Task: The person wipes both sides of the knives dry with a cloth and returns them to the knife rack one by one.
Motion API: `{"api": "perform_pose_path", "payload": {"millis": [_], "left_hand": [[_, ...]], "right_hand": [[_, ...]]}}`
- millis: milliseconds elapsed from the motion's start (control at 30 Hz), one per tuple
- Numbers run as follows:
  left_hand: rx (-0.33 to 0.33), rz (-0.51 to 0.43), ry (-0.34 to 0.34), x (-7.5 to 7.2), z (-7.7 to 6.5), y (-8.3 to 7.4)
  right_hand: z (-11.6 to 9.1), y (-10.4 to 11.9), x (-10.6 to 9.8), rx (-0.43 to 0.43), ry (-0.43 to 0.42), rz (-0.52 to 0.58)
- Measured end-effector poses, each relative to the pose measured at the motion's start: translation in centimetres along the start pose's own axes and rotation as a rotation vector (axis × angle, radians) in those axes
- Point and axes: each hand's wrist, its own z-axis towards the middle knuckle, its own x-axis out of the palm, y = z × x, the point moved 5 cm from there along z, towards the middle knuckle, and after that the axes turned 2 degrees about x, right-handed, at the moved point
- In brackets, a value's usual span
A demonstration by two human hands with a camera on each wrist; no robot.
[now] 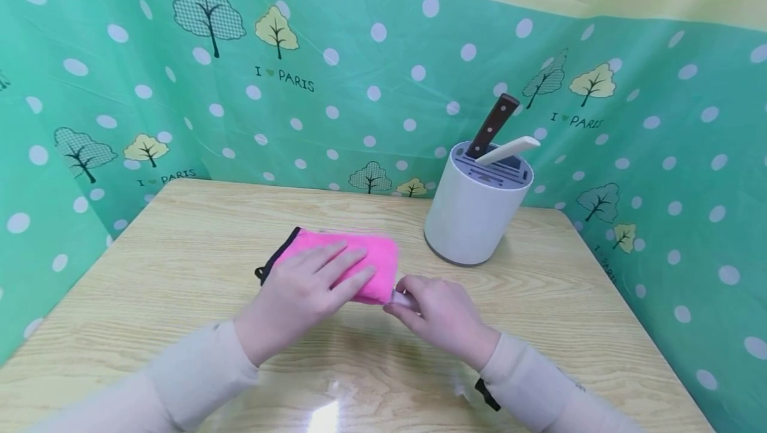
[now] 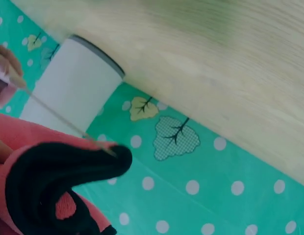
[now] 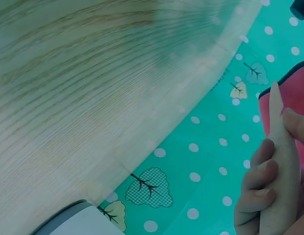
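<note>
My left hand holds a bright pink cloth with black edging, its fingers laid across the top; the thumb is hidden in the head view. My right hand grips the pale handle of a knife. In the left wrist view the thin blade runs from the right hand to the cloth, whose black edge curls round near the blade's tip. From above, the cloth covers the blade, so only part of the handle shows.
A white round knife block stands at the back right of the wooden table. A brown-handled knife and a white handle stick out of its slots. Green dotted sheeting surrounds the table's back and sides.
</note>
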Motion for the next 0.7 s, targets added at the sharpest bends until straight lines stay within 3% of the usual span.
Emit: {"api": "perform_pose_path", "payload": {"millis": [400,700], "left_hand": [[0.018,0.012,0.028,1.0,-0.9,-1.3],[0.026,0.021,0.044,1.4,-1.5,-1.1]], "right_hand": [[-0.8,0.7,-0.6,-0.046,-0.192,-0.054],[-1.6,0.9,-0.8,-0.05,-0.307,-0.057]]}}
